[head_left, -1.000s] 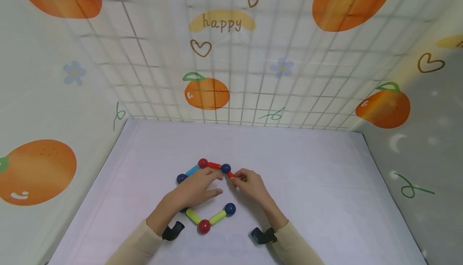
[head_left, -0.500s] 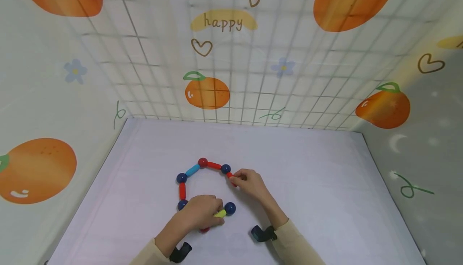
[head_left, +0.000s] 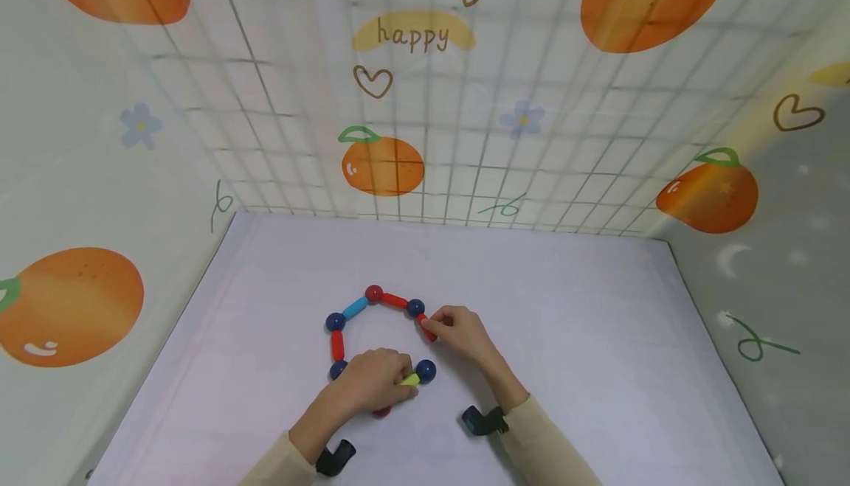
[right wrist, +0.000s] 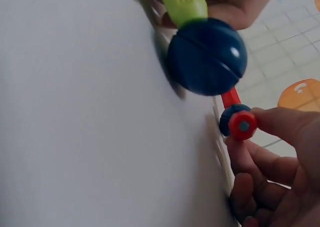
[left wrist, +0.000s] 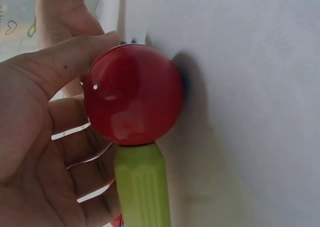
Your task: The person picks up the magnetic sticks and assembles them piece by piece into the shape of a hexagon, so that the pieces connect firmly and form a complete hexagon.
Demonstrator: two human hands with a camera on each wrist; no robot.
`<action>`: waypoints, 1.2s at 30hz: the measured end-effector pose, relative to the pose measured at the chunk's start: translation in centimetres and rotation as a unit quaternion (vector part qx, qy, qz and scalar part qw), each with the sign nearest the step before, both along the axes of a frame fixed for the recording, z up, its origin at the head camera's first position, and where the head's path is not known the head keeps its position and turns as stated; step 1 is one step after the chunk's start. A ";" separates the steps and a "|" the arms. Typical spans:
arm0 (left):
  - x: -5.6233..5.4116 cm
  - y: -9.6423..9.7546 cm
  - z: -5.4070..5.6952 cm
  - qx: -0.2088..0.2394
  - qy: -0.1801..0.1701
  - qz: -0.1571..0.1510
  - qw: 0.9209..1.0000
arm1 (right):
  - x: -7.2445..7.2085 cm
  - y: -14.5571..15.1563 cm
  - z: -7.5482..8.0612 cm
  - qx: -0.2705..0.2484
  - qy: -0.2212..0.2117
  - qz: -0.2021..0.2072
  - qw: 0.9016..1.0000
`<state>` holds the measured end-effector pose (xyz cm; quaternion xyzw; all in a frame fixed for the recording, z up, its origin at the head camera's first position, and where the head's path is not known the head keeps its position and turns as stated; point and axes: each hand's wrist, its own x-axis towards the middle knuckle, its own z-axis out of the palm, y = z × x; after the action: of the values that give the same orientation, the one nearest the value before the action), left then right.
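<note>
My left hand (head_left: 372, 383) pinches a yellow-green rod (head_left: 410, 380) of a magnetic ball-and-rod chain; a dark blue ball (head_left: 426, 370) sits on that rod's right end. On its other end is a red ball (left wrist: 132, 94), joined to a second yellow-green rod (left wrist: 142, 187). My right hand (head_left: 461, 335) pinches the chain's last red rod (head_left: 428, 330) between thumb and finger. That rod is attached to a blue ball (head_left: 415, 307), and its free end (right wrist: 243, 126) shows in the right wrist view. A gap separates it from the blue ball on the green rod.
The chain runs on through a red rod (head_left: 395, 301), a red ball (head_left: 375, 293), a light-blue rod (head_left: 355, 308), a blue ball (head_left: 335, 321) and another red rod (head_left: 337, 346). White table (head_left: 564, 324) lies beneath; a fruit-printed curtain (head_left: 518, 51) surrounds it.
From over the ring's middle, my left hand has come down toward me and taken hold of the yellow-green rod. That rod and its blue ball have shifted slightly away from me. My right hand keeps its pinch.
</note>
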<state>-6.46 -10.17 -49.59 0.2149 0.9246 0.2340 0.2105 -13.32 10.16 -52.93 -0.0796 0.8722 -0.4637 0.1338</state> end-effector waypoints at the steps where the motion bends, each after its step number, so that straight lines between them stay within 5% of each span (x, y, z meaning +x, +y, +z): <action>1: -0.1 0.0 0.0 0.001 0.003 0.003 1.000 | -0.1 0.0 0.0 0.000 -0.001 0.000 1.000; 25: -0.8 1.0 -0.4 0.022 -0.002 0.058 0.998 | -0.1 -0.6 -0.3 0.005 0.002 0.021 1.000; 36: -0.5 0.6 -0.6 -0.002 0.038 0.019 0.999 | 0.0 -0.8 -0.1 0.034 0.021 0.005 0.999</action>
<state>-6.98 -9.57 -50.14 0.2056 0.9363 0.2278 0.1709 -13.34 9.35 -53.08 -0.0884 0.8899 -0.4310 0.1205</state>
